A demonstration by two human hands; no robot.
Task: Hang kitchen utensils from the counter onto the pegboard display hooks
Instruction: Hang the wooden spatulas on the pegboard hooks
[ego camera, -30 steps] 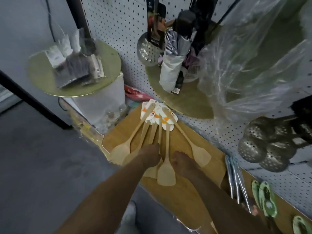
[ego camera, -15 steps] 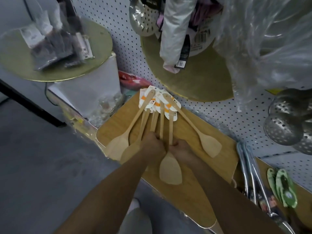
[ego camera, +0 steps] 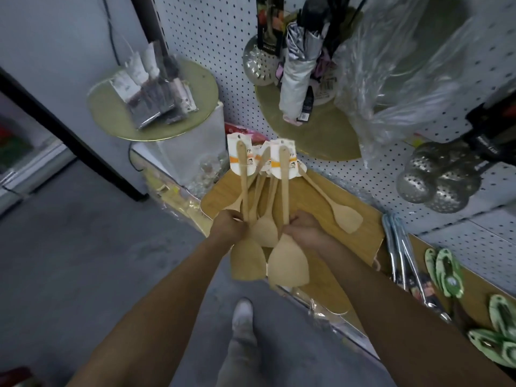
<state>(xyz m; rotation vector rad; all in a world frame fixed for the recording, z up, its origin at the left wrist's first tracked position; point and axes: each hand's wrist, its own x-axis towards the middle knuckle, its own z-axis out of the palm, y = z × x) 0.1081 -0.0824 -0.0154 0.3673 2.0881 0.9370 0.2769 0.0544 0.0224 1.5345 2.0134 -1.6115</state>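
Several wooden spatulas (ego camera: 262, 230) with white and orange card labels (ego camera: 275, 160) are gathered in a bunch, raised above the wooden counter board (ego camera: 363, 233). My left hand (ego camera: 230, 226) grips the handles on the left of the bunch. My right hand (ego camera: 303, 227) grips the handle of the largest spatula (ego camera: 287, 265) on the right. One more wooden spatula (ego camera: 337, 210) lies alone on the board to the right. The white pegboard (ego camera: 220, 37) rises behind the counter.
Perforated metal skimmers (ego camera: 435, 180) hang on the pegboard at right, another skimmer (ego camera: 257, 62) and a folded umbrella (ego camera: 298, 76) higher up. Clear plastic wrap (ego camera: 391, 79) hangs at upper right. Metal tongs (ego camera: 399, 247) and green utensils (ego camera: 446, 272) lie on the counter.
Both hands closed on the spatula handles and lifted the bunch off the board toward me; one spatula stayed lying on the board.
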